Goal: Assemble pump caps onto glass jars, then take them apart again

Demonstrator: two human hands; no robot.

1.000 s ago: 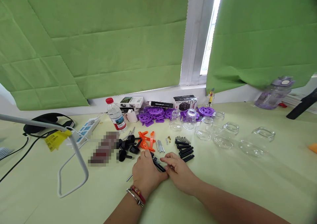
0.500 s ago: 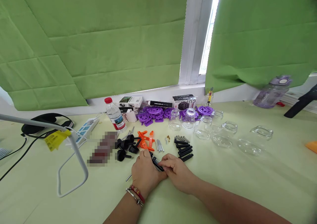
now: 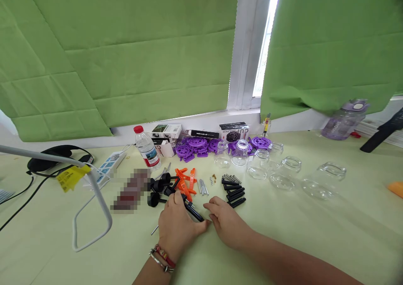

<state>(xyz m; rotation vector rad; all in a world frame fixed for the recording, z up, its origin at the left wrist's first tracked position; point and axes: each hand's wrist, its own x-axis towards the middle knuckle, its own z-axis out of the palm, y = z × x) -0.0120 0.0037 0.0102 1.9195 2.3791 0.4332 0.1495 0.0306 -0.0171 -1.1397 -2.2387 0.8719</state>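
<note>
My left hand [image 3: 178, 224] is wrapped round a slim black plastic tube-like part [image 3: 193, 213], its thumb at the part's near right end. A thin metal rod [image 3: 154, 230] sticks out from under this hand to the lower left. Just right of the black part is my right hand [image 3: 229, 224], fingers half bent, with a small gap between the index fingertip and thumb; nothing shows between them. Orange plastic pieces [image 3: 192, 178] lie right beyond my left hand, beside black funnel-like parts [image 3: 154, 199]. Several black tapered pieces [image 3: 236, 202] lie beyond my right hand.
Metal rods [image 3: 203, 187], springs [image 3: 232, 178] and tiny brass pieces [image 3: 214, 176] lie mid-table. Behind are purple discs [image 3: 197, 142], boxes [image 3: 234, 132] and a water bottle [image 3: 147, 148]. Glass jars [image 3: 285, 173] stand at right; a white bent stand [image 3: 100, 205] rises at left.
My left hand has shifted slightly left and nearer with the black part, turning it a little. My right hand's fingers have come off the part and loosened.
</note>
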